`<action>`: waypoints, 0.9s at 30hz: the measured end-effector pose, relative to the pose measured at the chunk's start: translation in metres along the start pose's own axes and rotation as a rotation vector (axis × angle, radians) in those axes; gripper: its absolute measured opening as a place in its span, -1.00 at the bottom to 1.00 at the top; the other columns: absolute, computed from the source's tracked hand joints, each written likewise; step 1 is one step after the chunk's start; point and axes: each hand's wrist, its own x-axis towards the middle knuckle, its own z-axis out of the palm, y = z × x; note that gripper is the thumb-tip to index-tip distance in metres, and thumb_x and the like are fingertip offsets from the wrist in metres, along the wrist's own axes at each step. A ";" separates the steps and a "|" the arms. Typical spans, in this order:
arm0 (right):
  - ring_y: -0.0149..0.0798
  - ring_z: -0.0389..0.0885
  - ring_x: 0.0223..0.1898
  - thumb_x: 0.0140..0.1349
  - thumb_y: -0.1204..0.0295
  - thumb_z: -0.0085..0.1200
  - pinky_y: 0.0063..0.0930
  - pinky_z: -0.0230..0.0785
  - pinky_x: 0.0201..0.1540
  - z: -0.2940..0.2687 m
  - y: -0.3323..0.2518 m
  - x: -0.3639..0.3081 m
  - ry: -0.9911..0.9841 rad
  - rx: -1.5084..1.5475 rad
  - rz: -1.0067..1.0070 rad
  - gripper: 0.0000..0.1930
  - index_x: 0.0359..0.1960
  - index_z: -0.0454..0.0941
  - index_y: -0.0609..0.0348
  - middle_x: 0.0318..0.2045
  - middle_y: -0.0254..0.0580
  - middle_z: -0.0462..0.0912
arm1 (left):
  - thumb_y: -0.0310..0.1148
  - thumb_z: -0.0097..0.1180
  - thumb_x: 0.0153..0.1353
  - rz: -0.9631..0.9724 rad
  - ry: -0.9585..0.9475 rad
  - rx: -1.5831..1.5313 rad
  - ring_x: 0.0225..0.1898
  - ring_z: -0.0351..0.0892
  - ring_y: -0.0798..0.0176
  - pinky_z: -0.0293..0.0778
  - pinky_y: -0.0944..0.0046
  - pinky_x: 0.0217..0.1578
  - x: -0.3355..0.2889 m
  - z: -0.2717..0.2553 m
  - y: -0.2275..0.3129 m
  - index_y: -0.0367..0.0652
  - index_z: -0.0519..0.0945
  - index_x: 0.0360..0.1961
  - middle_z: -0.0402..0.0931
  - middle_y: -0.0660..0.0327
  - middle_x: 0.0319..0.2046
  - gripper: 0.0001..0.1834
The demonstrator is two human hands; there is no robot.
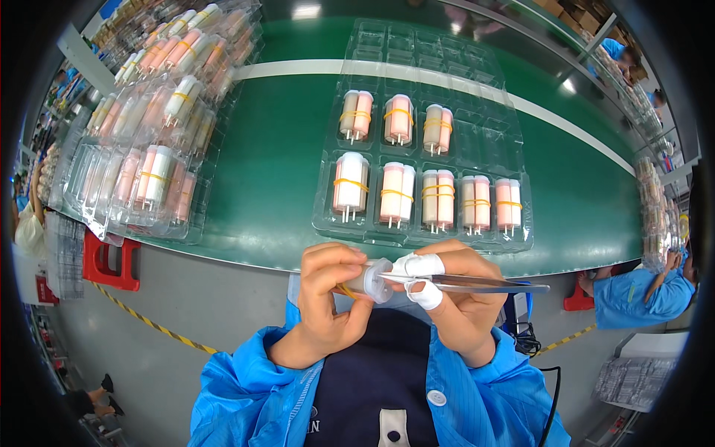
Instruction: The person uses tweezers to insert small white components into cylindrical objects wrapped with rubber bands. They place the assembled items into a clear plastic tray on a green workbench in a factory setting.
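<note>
One clear tray on the green desk held eight banded cylinder bundles. Left hand, grip pinching one pale cylinder at chest height; right hand, two taped fingertips, pinching one pair of tweezers against it.

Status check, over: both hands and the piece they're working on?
Left hand gripping small white cylinder, yellow band under fingers. Right hand holding tweezers, tips at cylinder. Clear tray of banded pairs ahead; nothing blocking.

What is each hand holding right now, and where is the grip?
Left hand grips a white cylindrical part around its body. Right hand pinches metal tweezers near their tips.
</note>
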 end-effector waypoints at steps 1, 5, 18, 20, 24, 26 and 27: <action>-0.28 0.64 -0.33 0.06 0.60 0.22 -0.52 0.50 -0.32 0.000 0.000 0.000 0.001 0.001 0.003 -0.79 -0.24 0.57 0.33 -0.34 0.00 0.63 | -0.70 0.20 -0.09 0.005 0.000 0.007 -0.12 0.38 0.12 0.42 0.23 -0.12 0.000 0.000 0.000 -0.25 0.26 -0.12 0.31 -0.03 -0.14 -0.49; -0.29 0.64 -0.33 0.06 0.60 0.21 -0.52 0.50 -0.33 0.000 -0.001 0.002 -0.012 -0.020 -0.021 -0.79 -0.24 0.57 0.33 -0.34 0.00 0.63 | -0.70 0.21 -0.11 0.021 -0.006 0.032 -0.13 0.38 0.11 0.42 0.23 -0.13 0.001 -0.001 -0.001 -0.24 0.27 -0.12 0.32 -0.03 -0.15 -0.49; -0.28 0.65 -0.33 0.08 0.61 0.19 -0.51 0.50 -0.32 0.001 0.000 0.002 -0.036 -0.042 -0.028 -0.81 -0.23 0.57 0.33 -0.34 0.00 0.64 | -0.74 0.17 -0.14 0.025 -0.016 0.058 -0.14 0.36 0.11 0.41 0.22 -0.14 0.000 -0.001 -0.002 -0.24 0.27 -0.14 0.32 -0.02 -0.16 -0.49; -0.28 0.65 -0.32 0.08 0.62 0.18 -0.50 0.50 -0.32 0.002 -0.001 0.002 -0.024 -0.032 -0.015 -0.82 -0.24 0.57 0.34 -0.34 0.00 0.64 | -0.74 0.17 -0.14 0.023 -0.018 0.059 -0.14 0.36 0.11 0.41 0.22 -0.14 0.000 -0.001 -0.003 -0.24 0.27 -0.14 0.32 -0.02 -0.16 -0.48; -0.29 0.64 -0.32 0.08 0.63 0.17 -0.50 0.50 -0.31 0.002 0.001 0.000 0.008 0.022 0.014 -0.84 -0.26 0.58 0.35 -0.35 0.00 0.64 | -0.75 0.16 -0.16 0.030 -0.022 0.066 -0.14 0.37 0.10 0.42 0.22 -0.14 0.001 -0.001 -0.003 -0.25 0.28 -0.14 0.32 -0.02 -0.16 -0.48; -0.29 0.64 -0.33 0.08 0.64 0.17 -0.50 0.50 -0.31 0.002 0.002 -0.001 0.014 0.033 0.017 -0.84 -0.26 0.58 0.35 -0.35 0.00 0.64 | -0.75 0.16 -0.16 0.031 -0.019 0.060 -0.15 0.37 0.10 0.42 0.22 -0.14 0.001 -0.001 -0.003 -0.25 0.28 -0.14 0.32 -0.02 -0.17 -0.48; -0.29 0.65 -0.33 0.08 0.64 0.17 -0.50 0.50 -0.31 0.002 0.002 -0.001 0.015 0.031 0.015 -0.84 -0.27 0.58 0.36 -0.36 0.00 0.64 | -0.75 0.16 -0.17 0.032 -0.017 0.057 -0.15 0.37 0.10 0.42 0.22 -0.14 0.001 -0.001 -0.003 -0.25 0.28 -0.14 0.32 -0.03 -0.17 -0.48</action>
